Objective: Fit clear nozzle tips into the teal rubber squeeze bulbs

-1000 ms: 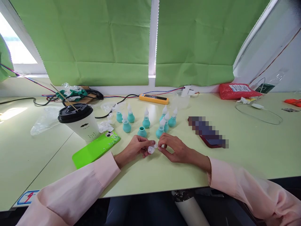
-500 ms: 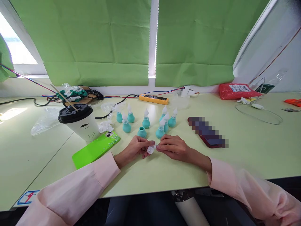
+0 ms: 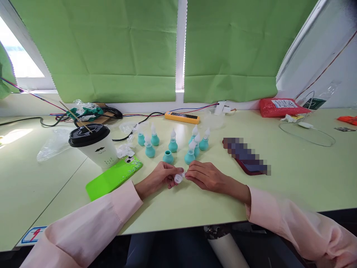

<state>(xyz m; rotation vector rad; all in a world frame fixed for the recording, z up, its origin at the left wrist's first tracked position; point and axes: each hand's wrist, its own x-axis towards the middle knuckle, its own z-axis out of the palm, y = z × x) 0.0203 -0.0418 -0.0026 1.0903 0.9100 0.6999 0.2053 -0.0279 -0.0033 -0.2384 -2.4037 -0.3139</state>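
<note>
1. One small, clear plastic piece with a round open end (image 3: 177, 179) sits in the pinch of the left hand (image 3: 164, 174); I see the thumb and fingers closed on it, open end turned toward my camera.
2. The right hand (image 3: 208, 176) has its fingers drawn together, tips right beside the clear piece; I cannot tell from here whether they grip part of it or only touch it.
3. Both wrists come out of pale pink sleeves (image 3: 122, 204), low over a pale green surface (image 3: 181, 210).
4. Just beyond the left hand I have a teal, round-bellied bulb with an open neck (image 3: 167, 158), standing upright.
5. Just beyond the right hand's fingers stands a teal bulb with a clear, pointed tip (image 3: 189, 158); behind it I count three more tipped bulbs (image 3: 204, 144). Farther beyond the left hand are four others of that kind (image 3: 150, 150).
6. Left of the left hand lies a bright green phone case with a speckled end (image 3: 110, 181), and past it a white paper cup with a black lid (image 3: 104, 154).
7. Right of the right hand rests a dark, red-edged slab (image 3: 245, 158), its face pixelated. Well beyond both hands lies a yellow, oblong device with a dark panel (image 3: 182, 118).
</note>
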